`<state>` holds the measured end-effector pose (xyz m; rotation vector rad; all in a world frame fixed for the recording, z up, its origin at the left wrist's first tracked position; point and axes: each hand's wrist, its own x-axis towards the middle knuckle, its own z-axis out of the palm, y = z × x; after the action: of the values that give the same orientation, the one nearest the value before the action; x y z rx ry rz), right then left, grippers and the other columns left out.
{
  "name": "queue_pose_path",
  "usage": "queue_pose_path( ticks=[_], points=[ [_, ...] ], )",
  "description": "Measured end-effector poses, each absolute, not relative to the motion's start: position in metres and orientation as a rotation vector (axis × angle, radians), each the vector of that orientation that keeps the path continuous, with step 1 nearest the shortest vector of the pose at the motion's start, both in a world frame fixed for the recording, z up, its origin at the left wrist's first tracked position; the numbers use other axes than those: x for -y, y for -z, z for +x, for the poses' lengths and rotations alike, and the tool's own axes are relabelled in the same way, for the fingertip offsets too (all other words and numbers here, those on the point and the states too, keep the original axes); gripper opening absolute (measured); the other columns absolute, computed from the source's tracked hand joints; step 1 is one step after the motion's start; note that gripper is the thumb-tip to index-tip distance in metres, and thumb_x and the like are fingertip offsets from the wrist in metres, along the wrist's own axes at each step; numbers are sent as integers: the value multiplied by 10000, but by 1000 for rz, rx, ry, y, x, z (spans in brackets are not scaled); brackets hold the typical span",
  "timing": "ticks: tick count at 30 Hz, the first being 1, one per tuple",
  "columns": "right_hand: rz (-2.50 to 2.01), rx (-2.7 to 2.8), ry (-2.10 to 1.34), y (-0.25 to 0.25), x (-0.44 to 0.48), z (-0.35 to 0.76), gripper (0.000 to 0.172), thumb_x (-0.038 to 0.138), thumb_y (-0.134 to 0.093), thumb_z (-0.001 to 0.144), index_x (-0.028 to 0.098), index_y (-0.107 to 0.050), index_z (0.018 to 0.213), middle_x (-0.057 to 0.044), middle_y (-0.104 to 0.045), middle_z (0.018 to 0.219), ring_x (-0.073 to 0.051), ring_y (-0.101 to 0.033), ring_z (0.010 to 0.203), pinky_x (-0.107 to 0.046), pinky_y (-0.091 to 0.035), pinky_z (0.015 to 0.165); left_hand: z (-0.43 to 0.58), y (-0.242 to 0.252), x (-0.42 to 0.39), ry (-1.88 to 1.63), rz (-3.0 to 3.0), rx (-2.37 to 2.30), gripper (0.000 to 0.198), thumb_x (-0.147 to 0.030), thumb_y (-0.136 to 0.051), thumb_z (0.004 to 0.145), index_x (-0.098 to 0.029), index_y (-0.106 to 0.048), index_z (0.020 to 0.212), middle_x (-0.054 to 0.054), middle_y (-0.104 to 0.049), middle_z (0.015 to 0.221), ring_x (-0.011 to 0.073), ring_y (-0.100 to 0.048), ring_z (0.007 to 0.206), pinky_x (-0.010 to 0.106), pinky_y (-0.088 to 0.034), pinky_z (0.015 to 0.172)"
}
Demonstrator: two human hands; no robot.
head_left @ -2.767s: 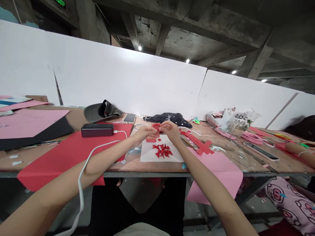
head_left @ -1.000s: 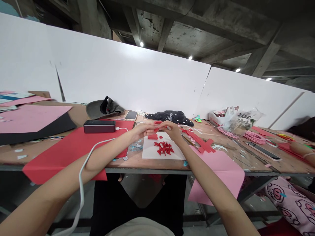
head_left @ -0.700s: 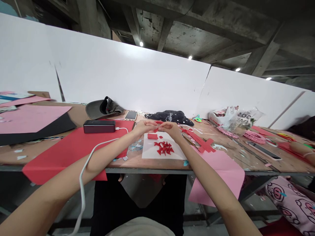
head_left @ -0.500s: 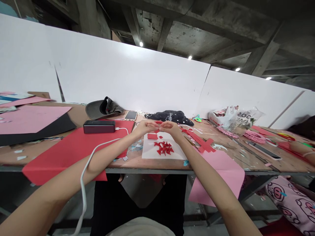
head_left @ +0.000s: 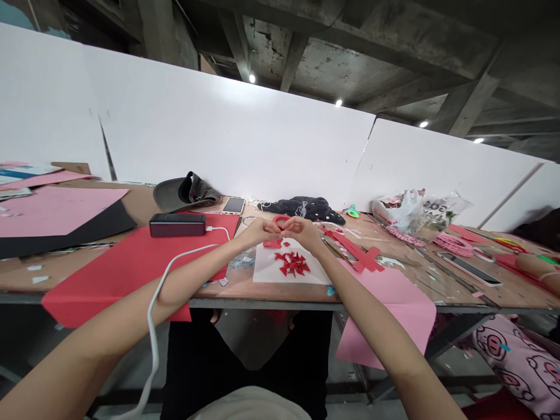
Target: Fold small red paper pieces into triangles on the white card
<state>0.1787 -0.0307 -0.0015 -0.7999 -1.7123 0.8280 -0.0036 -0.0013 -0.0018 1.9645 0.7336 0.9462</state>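
Red paper strip (head_left: 281,220): curved, thin and light; it should bend and crease easily, so fingertips at its edges suit it best.
Left hand (head_left: 259,232): raised, fingers closed on the strip's near side.
Right hand (head_left: 305,230): raised opposite, fingertips pinching the other side; the exact grip is partly hidden.
Strip's place: between the hands, just above the white cutting board (head_left: 266,271).
Head view, on the board: red paper triangles (head_left: 291,263) and a red paper square (head_left: 272,244).
Wooden desk (head_left: 238,287): carries a red paper sheet (head_left: 131,262), black power bank (head_left: 177,224) and pink paper sheet (head_left: 394,306).
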Motion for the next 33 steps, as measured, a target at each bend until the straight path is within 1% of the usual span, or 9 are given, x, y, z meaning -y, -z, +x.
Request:
queue_pose_path(
  ticks=[2,4,8,11,13,17,22,27,33],
  points=[
    [-793,1713,-792,1,31,178,235,304,-756,602,182,-624,752,-24,-664,744,-162,-627,688,-294,-498,642,-4,-3,5,-895,1991,-789,205,-323,-716,624,-154,-743,736,62,-708,714,205,-638,693,250,-442,542],
    [-801,1700,-808,1,31,179,220,338,-726,646,184,-639,777,-29,-670,777,-161,-628,715,-305,-503,681,-6,-7,10,-906,1906,-812,237,-343,-727,618,-167,-745,776,65,-716,759,208,-638,735,254,-451,568],
    [-842,1717,-897,2,29,182,239,362,-712,666,180,-664,815,-28,-679,792,-156,-629,721,-312,-498,712,-8,-13,15,-969,1578,-675,298,-352,-754,616,-163,-726,844,88,-715,871,204,-645,842,292,-491,733],
    [-805,1680,-938,2,28,184,264,339,-749,621,187,-675,824,-27,-691,840,-161,-635,766,-318,-491,754,-9,-16,18,-960,1432,-507,272,-297,-773,613,-144,-711,830,82,-709,885,190,-642,886,312,-468,871],
    [-784,1633,-961,2,27,185,270,332,-762,600,192,-678,815,-23,-695,834,-162,-638,765,-322,-491,762,-9,-17,19,-959,1414,-467,250,-277,-774,617,-140,-706,815,76,-709,887,189,-641,900,321,-455,908],
    [-778,1618,-982,3,26,186,259,325,-763,596,187,-675,797,-22,-691,793,-153,-634,714,-309,-492,718,-9,-17,22,-945,1434,-518,276,-284,-783,601,-136,-708,822,96,-714,893,216,-651,907,347,-461,906],
    [-833,1648,-964,1,29,186,248,329,-757,605,187,-684,794,-19,-687,760,-149,-622,691,-296,-482,684,-8,-17,24,-987,1541,-586,323,-362,-764,608,-144,-716,841,103,-718,880,244,-658,897,383,-477,872],
    [-858,1628,-925,0,28,186,223,360,-730,634,181,-709,767,-15,-682,708,-138,-608,653,-315,-487,717,-7,-18,24,-994,1559,-577,311,-363,-757,622,-145,-721,841,102,-716,911,223,-658,893,347,-478,882],
    [-803,1558,-991,1,27,185,233,339,-748,618,188,-716,793,-26,-702,790,-154,-634,711,-335,-504,755,-8,-19,21,-952,1463,-583,306,-328,-774,611,-130,-719,839,111,-712,928,207,-652,898,331,-472,901]
  ],
)
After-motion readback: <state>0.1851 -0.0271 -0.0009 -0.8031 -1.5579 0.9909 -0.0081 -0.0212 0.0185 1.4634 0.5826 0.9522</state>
